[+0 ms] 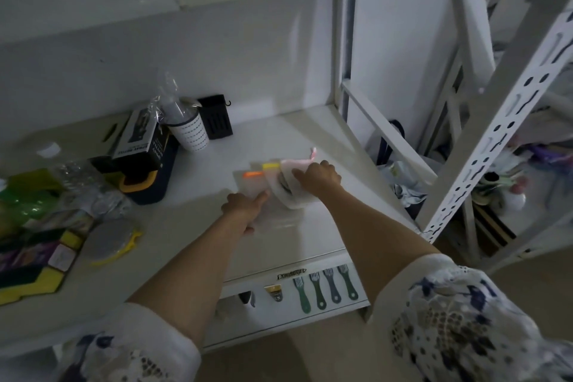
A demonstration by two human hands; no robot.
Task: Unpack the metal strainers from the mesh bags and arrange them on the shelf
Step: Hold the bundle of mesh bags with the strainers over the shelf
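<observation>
A white metal shelving unit (310,133) with slotted uprights fills the view, and its pale shelf board is reached over by two bare forearms in white, blue-patterned sleeves. On the left part of the board a clutter of packaged goods is seen: a black-and-white carton (136,136), a white perforated cup (189,133), a black slotted holder (216,117) and yellow-green sponges (34,270), partly cut off by the frame edge. Near the middle of the board lie flat, pale translucent packets (251,184) with an orange and a yellow tab; their contents are blurred. Just to their right a white mesh bag (290,186) holding a round metal strainer (283,185) is pressed down by the right hand (317,177), fingers curled onto the bag's top. Only a dark arc of the strainer is visible, so its long axis cannot be told. The left hand (245,206) rests at the packets' near edge, index finger extended, the others loosely folded, gripping nothing visible.
</observation>
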